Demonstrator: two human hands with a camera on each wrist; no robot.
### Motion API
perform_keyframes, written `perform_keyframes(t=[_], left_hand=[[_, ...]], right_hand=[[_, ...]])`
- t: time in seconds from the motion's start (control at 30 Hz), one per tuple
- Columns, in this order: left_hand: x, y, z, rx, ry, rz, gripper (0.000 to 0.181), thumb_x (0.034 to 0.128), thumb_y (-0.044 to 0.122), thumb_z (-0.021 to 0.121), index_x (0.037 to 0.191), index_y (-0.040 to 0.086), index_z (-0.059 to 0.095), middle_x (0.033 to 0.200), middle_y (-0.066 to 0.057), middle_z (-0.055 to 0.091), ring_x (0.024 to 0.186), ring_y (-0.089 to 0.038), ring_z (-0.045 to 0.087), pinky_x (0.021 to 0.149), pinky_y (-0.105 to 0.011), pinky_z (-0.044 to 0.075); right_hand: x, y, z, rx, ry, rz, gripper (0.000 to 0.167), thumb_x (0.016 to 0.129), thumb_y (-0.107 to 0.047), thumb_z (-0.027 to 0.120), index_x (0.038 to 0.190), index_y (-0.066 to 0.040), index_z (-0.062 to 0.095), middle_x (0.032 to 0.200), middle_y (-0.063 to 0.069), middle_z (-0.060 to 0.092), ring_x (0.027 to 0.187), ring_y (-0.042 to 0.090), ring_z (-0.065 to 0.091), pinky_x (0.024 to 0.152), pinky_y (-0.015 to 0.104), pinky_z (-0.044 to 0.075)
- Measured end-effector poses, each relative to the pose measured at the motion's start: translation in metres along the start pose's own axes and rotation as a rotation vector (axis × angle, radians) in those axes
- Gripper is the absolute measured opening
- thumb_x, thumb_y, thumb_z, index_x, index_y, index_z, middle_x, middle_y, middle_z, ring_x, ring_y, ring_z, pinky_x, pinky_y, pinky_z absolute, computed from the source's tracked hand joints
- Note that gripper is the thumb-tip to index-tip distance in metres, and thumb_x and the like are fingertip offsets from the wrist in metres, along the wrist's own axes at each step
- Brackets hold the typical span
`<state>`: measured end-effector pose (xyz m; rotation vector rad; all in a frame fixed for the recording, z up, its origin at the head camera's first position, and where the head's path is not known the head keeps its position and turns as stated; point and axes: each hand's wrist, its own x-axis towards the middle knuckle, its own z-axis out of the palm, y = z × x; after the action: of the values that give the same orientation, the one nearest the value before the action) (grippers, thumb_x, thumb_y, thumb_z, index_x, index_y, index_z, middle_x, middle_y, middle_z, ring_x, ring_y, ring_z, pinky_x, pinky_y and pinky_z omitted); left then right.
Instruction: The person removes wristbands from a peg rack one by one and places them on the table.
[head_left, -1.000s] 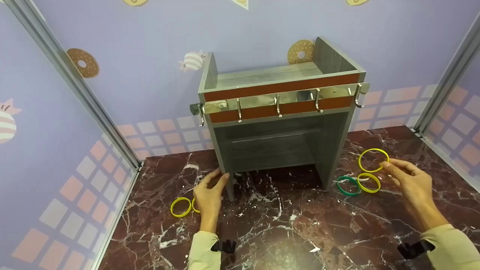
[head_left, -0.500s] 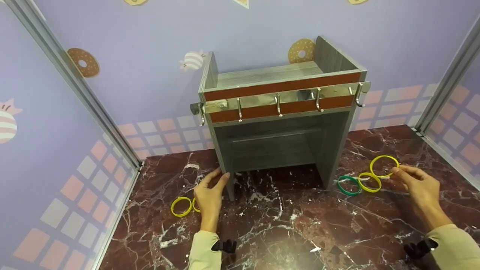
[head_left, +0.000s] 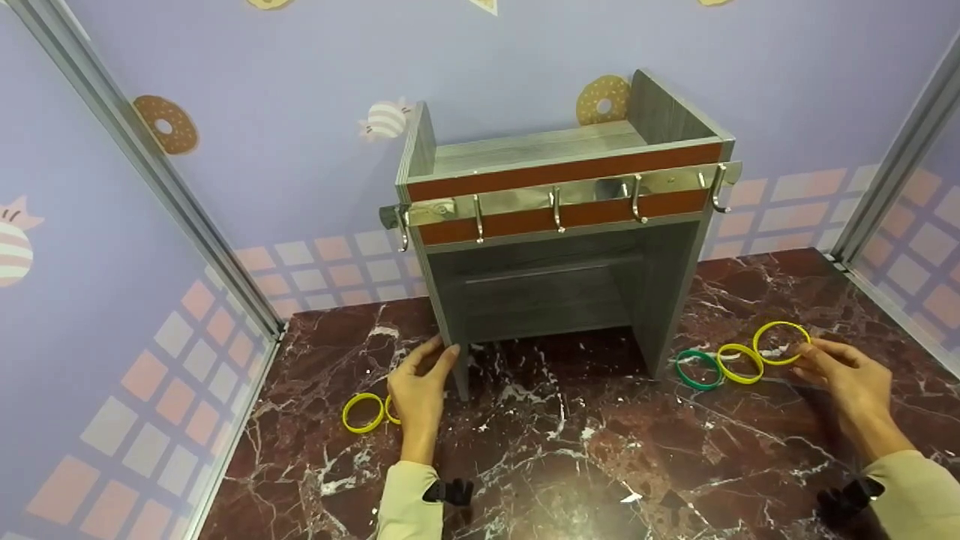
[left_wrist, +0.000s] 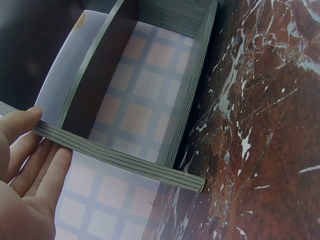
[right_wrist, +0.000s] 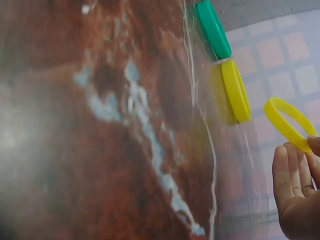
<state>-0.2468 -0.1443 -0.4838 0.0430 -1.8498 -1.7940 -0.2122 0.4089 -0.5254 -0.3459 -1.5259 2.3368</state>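
Note:
A grey wooden shelf unit (head_left: 675, 277) stands in the middle, with a metal hook rail (head_left: 517, 199) across its red-brown front. My left hand (head_left: 417, 394) grips the edge of its left side panel (left_wrist: 125, 159), thumb on one face and fingers on the other. At the right, my right hand (head_left: 855, 379) pinches a yellow silicone wristband (head_left: 781, 324) between thumb and fingers, tilted just above the tabletop. Beside it lie another yellow wristband (right_wrist: 235, 91) and a green wristband (right_wrist: 214, 30). All the hooks hang bare.
Left of the shelf unit lies a yellow wristband (head_left: 363, 413), with a second one partly hidden behind my left hand. The dark red marbled tabletop (head_left: 555, 465) meets patterned walls (head_left: 510, 60) at the back and sides.
My right hand has moved right and down toward the tabletop, carrying the yellow wristband away from the shelf unit. The left hand keeps its grip on the panel.

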Motion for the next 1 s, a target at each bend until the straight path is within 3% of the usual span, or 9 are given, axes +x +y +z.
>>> perform_keyframes(t=[0.37,0.6,0.83,1.0], left_hand=[[0.0,0.001,0.001,0.034,0.011,-0.014,0.024,0.0884,0.005,0.088,0.111,0.001,0.082,0.098,-0.015,0.08,0.086,-0.025,0.077,0.067,-0.019,0.057],[0.001,-0.003,0.002,0.034,0.025,-0.012,0.023,0.0867,-0.001,0.087,0.109,-0.003,0.081,0.096,-0.019,0.079,0.087,-0.035,0.077,0.064,-0.018,0.056],[0.001,-0.002,0.0,0.024,0.011,0.003,0.023,0.0866,0.005,0.089,0.108,0.001,0.083,0.096,-0.014,0.08,0.083,-0.021,0.077,0.066,-0.02,0.058],[0.002,-0.003,0.0,0.0,-0.003,0.011,0.023,0.087,0.007,0.089,0.108,0.001,0.083,0.096,-0.015,0.08,0.083,-0.019,0.077,0.07,-0.021,0.059]], right_hand=[[0.003,0.005,-0.01,0.004,0.012,0.045,0.013,0.096,0.001,0.077,0.091,-0.008,0.084,0.086,0.003,0.08,0.072,0.017,0.078,0.067,0.029,0.063],[0.004,0.007,-0.013,-0.015,0.022,0.071,0.016,0.096,0.002,0.075,0.089,-0.009,0.083,0.086,0.001,0.079,0.07,0.017,0.078,0.066,0.029,0.063],[0.003,0.007,-0.014,-0.043,0.009,0.101,0.021,0.098,0.003,0.074,0.087,-0.012,0.083,0.088,-0.003,0.078,0.07,0.016,0.078,0.066,0.029,0.063],[0.004,0.007,-0.015,-0.058,-0.009,0.12,0.025,0.099,0.004,0.071,0.086,-0.013,0.083,0.084,0.001,0.078,0.07,0.016,0.078,0.065,0.029,0.063]])
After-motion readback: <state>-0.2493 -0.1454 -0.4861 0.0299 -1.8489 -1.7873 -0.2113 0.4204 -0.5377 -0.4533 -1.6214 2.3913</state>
